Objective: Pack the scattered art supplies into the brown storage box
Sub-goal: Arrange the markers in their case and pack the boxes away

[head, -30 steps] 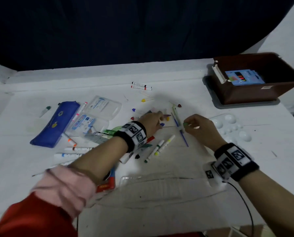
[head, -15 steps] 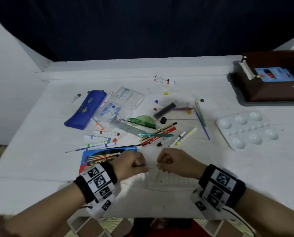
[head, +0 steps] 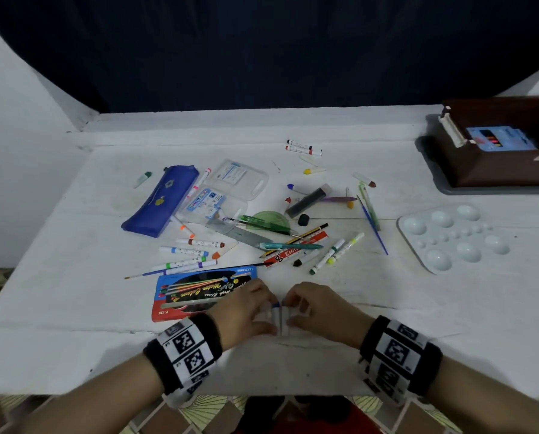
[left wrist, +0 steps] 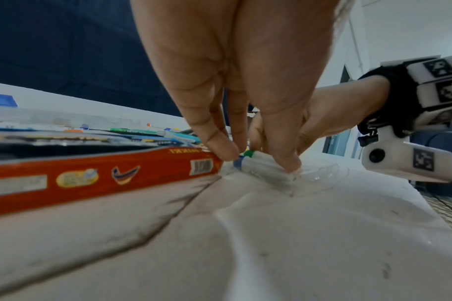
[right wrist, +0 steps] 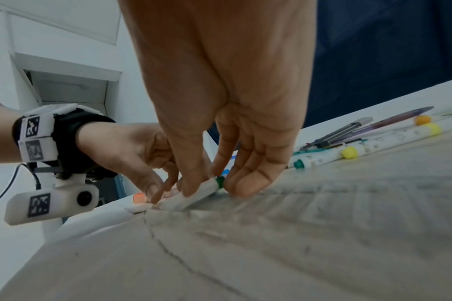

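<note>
At the table's near edge my left hand [head: 266, 308] pinches a white marker with a blue cap [left wrist: 238, 163] between thumb and fingers. Close beside it my right hand [head: 294, 311] pinches a white marker with a green cap [right wrist: 219, 181]. Both markers lie side by side, low on a clear plastic tray [left wrist: 320, 175] on the table. The brown storage box [head: 509, 173] stands at the far right with a blue crayon pack [head: 500, 140] inside. Many markers, pencils and brushes [head: 293, 245] lie scattered mid-table.
A red and blue water colour box [head: 196, 292] lies just left of my left hand. A blue pencil case [head: 161, 200] and a clear plastic case [head: 230, 192] lie at the left. A white paint palette [head: 453, 239] lies at the right, in front of the box.
Both hands have come back from the pile in the middle to the near edge, each with a marker. In the last half second they lowered the markers onto the tray.
</note>
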{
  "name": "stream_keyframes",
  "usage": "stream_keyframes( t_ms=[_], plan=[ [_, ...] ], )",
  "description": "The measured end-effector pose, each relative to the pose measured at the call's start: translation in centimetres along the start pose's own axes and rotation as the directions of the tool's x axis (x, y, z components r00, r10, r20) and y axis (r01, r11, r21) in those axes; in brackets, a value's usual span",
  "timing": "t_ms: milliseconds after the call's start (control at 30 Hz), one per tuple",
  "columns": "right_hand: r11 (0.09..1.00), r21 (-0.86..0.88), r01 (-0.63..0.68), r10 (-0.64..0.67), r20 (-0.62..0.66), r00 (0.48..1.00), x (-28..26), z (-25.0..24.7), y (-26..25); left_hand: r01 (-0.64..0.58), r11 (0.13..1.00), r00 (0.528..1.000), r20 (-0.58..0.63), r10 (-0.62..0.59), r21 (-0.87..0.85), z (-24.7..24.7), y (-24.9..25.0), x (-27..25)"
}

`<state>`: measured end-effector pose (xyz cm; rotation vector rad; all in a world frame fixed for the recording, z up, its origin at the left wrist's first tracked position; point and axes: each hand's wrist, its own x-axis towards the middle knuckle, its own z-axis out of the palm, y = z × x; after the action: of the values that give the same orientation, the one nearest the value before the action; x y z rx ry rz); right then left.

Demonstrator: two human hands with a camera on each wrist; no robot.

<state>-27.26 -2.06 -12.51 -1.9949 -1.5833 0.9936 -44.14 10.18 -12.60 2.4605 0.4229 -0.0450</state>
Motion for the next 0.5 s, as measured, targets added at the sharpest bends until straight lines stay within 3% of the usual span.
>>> stream_keyframes(
  t_ms=[167, 500],
  plan=[
    [1.0, 0.005, -0.019, 0.019, -0.036, 0.999, 0.2, 0.4, -0.1, -0.029, 0.999, 0.998, -0.059, 0.028, -0.019, 0.6, 0.1, -0.5],
    [0.998, -0.058, 0.001, 0.001, 0.031, 1.0, 0.4, 0.3, -1.1, 0.006, 0.999, 0.998, -0.057, -0.004, 0.032, 0.9, 0.1, -0.4]
  ],
)
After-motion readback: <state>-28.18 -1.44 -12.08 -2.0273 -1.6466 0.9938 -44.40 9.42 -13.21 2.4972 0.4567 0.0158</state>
